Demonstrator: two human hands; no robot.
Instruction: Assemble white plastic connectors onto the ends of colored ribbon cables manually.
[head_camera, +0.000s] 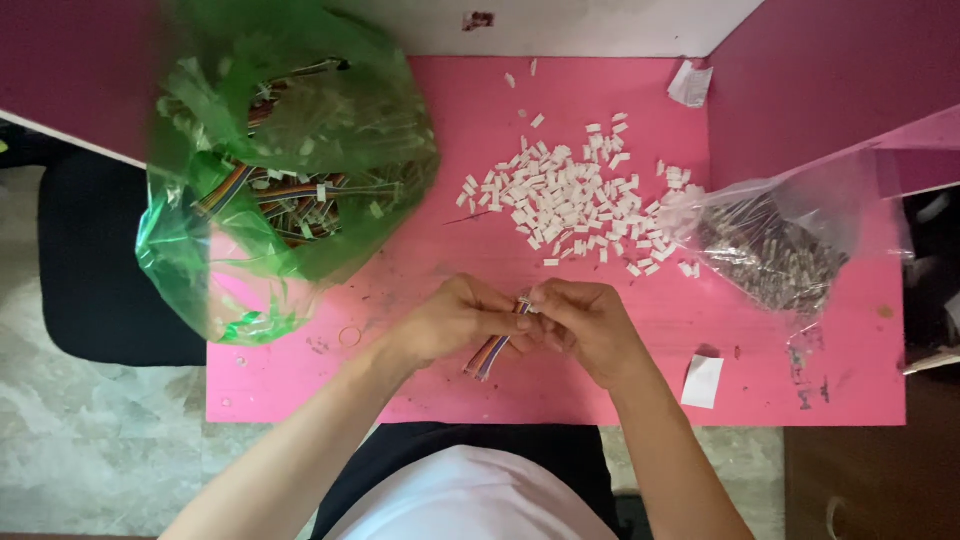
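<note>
My left hand (455, 320) pinches a short multicoloured ribbon cable (488, 355) near its top end; the cable hangs down toward me. My right hand (588, 322) meets it at the cable's tip, fingers closed around a small white plastic connector (527, 307) there. Both hands hover over the near middle of the pink table (420, 395). Just beyond them lies a spread pile of several small white connector housings (570, 195).
A large green plastic bag (270, 190) holding several ribbon cables sits at the left. A clear bag (790, 240) of small dark parts lies at the right. A white paper scrap (702, 381), a crumpled paper (690, 83) and a rubber band (350, 336) rest on the table.
</note>
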